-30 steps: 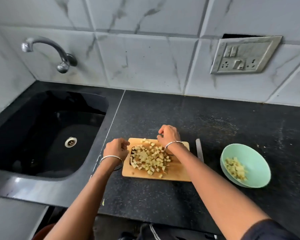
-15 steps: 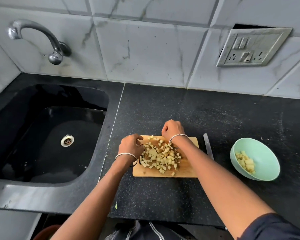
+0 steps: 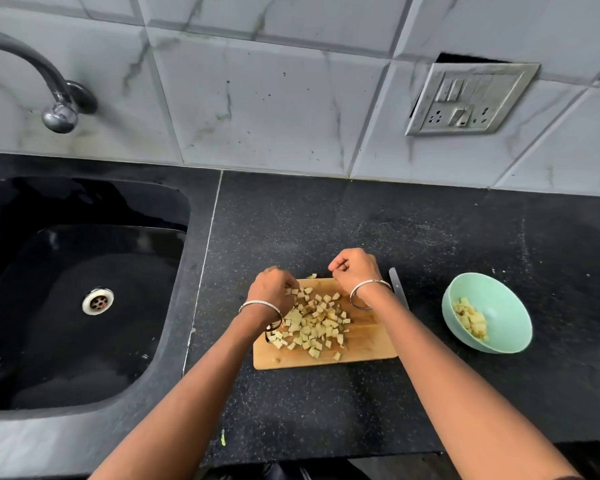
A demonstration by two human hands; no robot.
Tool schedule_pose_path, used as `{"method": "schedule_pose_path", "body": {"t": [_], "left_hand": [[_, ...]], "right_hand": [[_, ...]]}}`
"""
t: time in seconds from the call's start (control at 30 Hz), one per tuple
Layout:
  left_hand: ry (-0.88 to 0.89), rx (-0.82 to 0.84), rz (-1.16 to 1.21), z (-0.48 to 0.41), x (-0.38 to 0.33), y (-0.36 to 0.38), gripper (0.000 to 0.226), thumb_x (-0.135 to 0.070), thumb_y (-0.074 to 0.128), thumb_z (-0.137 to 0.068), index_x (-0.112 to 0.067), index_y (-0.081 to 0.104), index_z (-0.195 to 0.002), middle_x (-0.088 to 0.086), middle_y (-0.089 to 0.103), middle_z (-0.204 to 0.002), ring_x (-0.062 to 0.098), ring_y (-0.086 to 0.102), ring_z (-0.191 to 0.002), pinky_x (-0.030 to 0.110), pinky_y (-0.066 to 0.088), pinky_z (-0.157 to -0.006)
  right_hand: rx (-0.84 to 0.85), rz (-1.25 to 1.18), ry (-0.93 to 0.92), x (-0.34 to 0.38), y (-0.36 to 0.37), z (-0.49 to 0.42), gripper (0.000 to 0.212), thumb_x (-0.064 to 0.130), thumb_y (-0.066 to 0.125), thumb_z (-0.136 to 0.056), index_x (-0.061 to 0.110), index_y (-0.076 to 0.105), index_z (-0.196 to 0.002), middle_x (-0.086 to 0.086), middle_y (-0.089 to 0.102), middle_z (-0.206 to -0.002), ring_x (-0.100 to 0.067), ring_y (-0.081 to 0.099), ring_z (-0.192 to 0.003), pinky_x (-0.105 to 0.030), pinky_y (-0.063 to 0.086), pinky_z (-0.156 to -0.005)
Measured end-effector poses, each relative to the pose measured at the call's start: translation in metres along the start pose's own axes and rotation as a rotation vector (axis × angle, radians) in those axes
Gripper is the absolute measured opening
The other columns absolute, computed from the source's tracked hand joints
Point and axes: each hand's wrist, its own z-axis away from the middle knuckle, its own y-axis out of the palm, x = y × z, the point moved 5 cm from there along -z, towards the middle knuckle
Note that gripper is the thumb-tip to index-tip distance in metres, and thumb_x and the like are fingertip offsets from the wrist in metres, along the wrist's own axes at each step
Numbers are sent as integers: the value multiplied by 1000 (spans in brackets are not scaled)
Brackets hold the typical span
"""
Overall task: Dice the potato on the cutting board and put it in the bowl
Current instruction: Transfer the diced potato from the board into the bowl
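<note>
Head view: left hand and right hand are curling fingers over pale diced potato cubes, grip unclear; careless scooping could be spilling some.

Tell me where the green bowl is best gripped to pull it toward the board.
Probably the bowl by its open rim on the right, pinched from above: the potato dice lie against its left inner wall, so that grip stays clear of them.

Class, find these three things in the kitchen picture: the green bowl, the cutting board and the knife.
bowl (image 3: 503, 313), head view, bare inner wall.
cutting board (image 3: 368, 344), head view, bare wood near its right edge.
knife (image 3: 397, 287), head view, blade beside the board.
</note>
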Motion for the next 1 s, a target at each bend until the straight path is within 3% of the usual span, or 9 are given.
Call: {"method": "schedule_pose_path", "body": {"t": [0.2, 0.3, 0.43, 0.63, 0.8, 1.0], "left_hand": [[-10, -1, 147, 3, -3, 3, 20, -13, 70, -81, -21, 75, -99, -2, 73, -95, 12, 66, -88, 22, 51, -82], [-32, 2, 232, 6, 0, 1, 19, -10, 68, -82, -21, 76, -96, -5, 73, -88, 7, 66, -81, 18, 51, -80], [-54, -40, 335, 9, 4, -3, 17, -8, 71, -81, -19, 75, -93, -8, 72, -82, 0, 66, -77, 23, 56, -82], [-119, -101, 362, 10, 9, -13, 16, -13, 74, -79, -19, 73, -94, -4, 72, -82, 9, 69, -76, 31, 58, -78], [-158, -146, 288, 17, 18, -15, 19, -10, 71, -82, -19, 72, -99, -3, 71, -91, 12, 67, -82, 30, 56, -81], [-189, -30, 122, 24, 27, -14, 29, -16, 74, -80, -22, 67, -107, -4, 67, -96, 19, 65, -93, 34, 53, -84]], "right_hand": [[70, 47, 3, 21, 22, -12, 14, 32, 80, -79, 23, 70, -76, 3, 67, -86, -15, 60, -86, -33, 53, -87], [104, 84, 22, 33, 31, -17, 11, 24, 80, -80, 15, 75, -84, 0, 68, -89, -16, 59, -88, -31, 52, -88], [107, 58, 53, 37, 36, -21, 5, 14, 78, -78, 15, 78, -84, -5, 73, -96, -19, 65, -98, -33, 54, -91], [121, -54, -27, 37, 32, -20, 13, 8, 79, -74, 21, 76, -74, 0, 73, -83, -16, 66, -89, -31, 54, -88], [170, -69, -110, 24, 27, -9, 15, 4, 77, -74, 17, 79, -82, 4, 72, -75, -8, 65, -73, -19, 50, -75], [271, 73, -206, 19, 10, -2, 10, 15, 79, -79, 19, 80, -89, 10, 70, -80, 0, 60, -72, -16, 48, -74]]}}
